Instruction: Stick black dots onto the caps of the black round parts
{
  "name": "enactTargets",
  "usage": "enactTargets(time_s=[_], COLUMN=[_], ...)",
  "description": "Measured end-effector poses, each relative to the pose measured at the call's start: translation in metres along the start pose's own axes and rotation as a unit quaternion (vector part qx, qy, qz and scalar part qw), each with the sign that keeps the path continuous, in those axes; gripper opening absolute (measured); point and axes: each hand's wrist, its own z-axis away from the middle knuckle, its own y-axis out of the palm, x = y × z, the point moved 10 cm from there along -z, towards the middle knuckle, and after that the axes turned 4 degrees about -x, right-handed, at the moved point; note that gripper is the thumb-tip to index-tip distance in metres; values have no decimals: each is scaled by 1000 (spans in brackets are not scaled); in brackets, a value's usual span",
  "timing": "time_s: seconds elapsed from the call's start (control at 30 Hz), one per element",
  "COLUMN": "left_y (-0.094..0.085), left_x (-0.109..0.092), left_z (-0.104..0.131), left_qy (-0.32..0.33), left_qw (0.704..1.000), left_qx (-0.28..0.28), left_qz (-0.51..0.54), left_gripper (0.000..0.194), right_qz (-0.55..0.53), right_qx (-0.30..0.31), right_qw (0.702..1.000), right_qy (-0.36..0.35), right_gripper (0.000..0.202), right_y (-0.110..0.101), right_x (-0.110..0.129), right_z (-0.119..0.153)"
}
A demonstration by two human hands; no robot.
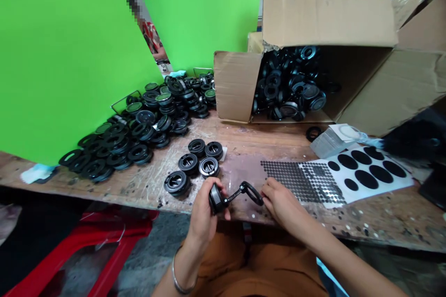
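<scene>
My left hand [204,216] is wrapped around the round, ridged base of a black folding ring stand [216,198]. The stand's jointed arm reaches out to the right and ends in a flat black ring [253,193]. Beside that ring is my right hand [278,199], its fingers bent and pinched together at the ring's edge. What they pinch, if anything, is hidden. Just beyond my right hand lies a clear sheet of small dark dots [289,176]. Several folded black round stands [188,164] sit in a small group past my left hand.
A large heap of similar black stands [118,144] fills the left back, against a green panel [69,55]. An open cardboard box [233,86] on its side holds more. At right lie a sheet of black oval stickers [365,178] and a white stack [325,144].
</scene>
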Motion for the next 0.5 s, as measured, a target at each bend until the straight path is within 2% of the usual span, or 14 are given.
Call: enactTargets(time_s=[0.13,0.23,0.37,0.43,0.5], left_y=[-11,-19,-24,-25,-29], left_x=[-2,-11,-16,-18,-21], left_z=[-4,-6,-7,-7,-5], left_qy=[33,93,142,159,180], left_qw=[999,993,985,981,972], left_qx=[-38,-66,-78,-86,-110], left_qz=[-19,-41,-65,-77,-105], left_gripper=[28,25,25,27,28], right_qz=[-29,-18,-12,-29,-64], right_qx=[7,6,-19,-35,-59], right_qw=[999,1000,1000,999,996], right_qy=[-16,-17,-14,-23,-29], right_gripper=[16,15,13,13,14], right_y=[1,3,6,1,-12], right_x=[-1,-3,-7,-6,-2], right_z=[-1,-3,-5,-4,0])
